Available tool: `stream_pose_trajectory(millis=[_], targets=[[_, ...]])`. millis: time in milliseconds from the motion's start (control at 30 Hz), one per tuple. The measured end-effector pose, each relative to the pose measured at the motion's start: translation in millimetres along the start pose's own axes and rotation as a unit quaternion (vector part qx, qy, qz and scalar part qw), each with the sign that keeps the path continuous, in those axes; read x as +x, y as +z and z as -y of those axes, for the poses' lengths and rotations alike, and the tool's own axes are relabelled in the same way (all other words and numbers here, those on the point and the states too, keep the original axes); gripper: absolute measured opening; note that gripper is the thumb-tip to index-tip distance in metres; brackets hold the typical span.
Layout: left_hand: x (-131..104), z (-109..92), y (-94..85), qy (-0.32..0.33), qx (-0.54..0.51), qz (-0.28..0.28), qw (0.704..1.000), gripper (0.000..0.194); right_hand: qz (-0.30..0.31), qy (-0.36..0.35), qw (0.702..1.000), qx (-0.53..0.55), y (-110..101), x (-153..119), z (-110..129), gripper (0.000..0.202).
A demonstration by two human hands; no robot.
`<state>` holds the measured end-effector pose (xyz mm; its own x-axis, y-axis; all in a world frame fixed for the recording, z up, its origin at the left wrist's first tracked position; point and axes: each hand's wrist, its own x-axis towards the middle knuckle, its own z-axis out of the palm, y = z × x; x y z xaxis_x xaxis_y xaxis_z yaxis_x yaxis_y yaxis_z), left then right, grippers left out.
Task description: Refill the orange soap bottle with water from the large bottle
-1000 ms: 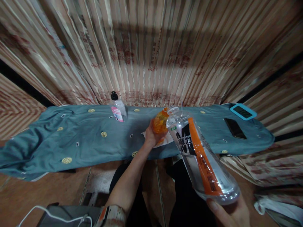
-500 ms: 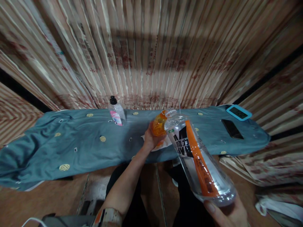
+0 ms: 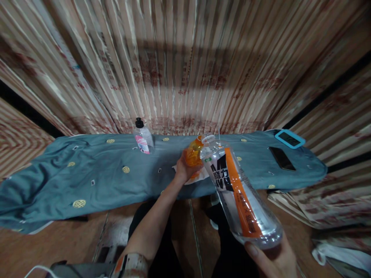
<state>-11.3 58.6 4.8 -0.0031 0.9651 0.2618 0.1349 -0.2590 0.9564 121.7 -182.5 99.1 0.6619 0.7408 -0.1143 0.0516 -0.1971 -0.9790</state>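
Left hand (image 3: 183, 170) gripping orange bottle (image 3: 193, 153), right hand (image 3: 272, 259) cupping clear bottle (image 3: 237, 189)

Place: home room.
Walls: striped curtains (image 3: 179, 65) all around.
Counter (image 3: 87, 173): draped in blue patterned cloth.
Floor (image 3: 58, 239): brown.

Glossy clear plastic bottle (image 3: 237, 193), matt teal cloth (image 3: 95, 173), translucent orange bottle (image 3: 193, 154)

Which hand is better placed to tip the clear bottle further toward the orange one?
Right, probably: the right hand grips the clear bottle at its base, while the left hand steadies the orange bottle.
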Motion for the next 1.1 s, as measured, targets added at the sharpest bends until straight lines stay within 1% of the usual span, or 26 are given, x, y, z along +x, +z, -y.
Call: stream_pose_trajectory(millis=[100,200,333,433,500,733,833,933,1100], targets=[[-0.3,-2.7,-2.0,0.001,0.014,0.007,1.000,0.067,0.003,0.000,1.000,0.023,-0.7,2.7,-4.2,0.101],[0.3,-2.8,-3.1,-0.007,0.031,0.011,0.999,0.068,0.013,-0.012,0.999,0.028,-1.4,4.7,-7.1,0.100],[2.1,0.3,-3.5,-0.015,0.044,0.009,0.999,0.070,0.005,-0.018,1.000,0.020,-5.0,7.7,-9.4,0.098],[3.2,2.8,-4.3,-0.005,0.036,0.017,0.999,0.069,0.039,-0.042,0.998,-0.006,-11.7,13.2,-14.7,0.097],[3.6,3.7,-5.3,0.005,0.027,0.023,0.999,0.068,0.048,-0.051,0.997,-0.014,-13.9,15.1,-16.9,0.096],[5.1,1.5,-9.1,0.009,0.017,0.046,0.999,0.071,0.002,-0.028,0.999,0.029,1.3,0.4,-4.6,0.096],[5.6,1.0,-10.7,0.013,0.012,0.055,0.998,0.072,0.004,-0.034,0.999,0.018,0.1,0.8,-5.6,0.096],[5.5,2.2,-12.0,0.016,0.006,0.066,0.998,0.071,0.015,-0.027,0.999,0.036,-2.6,3.5,-8.4,0.097],[4.7,8.0,-11.5,0.008,0.000,0.068,0.998,0.072,-0.017,-0.003,0.998,0.057,1.4,0.3,-5.3,0.098]])
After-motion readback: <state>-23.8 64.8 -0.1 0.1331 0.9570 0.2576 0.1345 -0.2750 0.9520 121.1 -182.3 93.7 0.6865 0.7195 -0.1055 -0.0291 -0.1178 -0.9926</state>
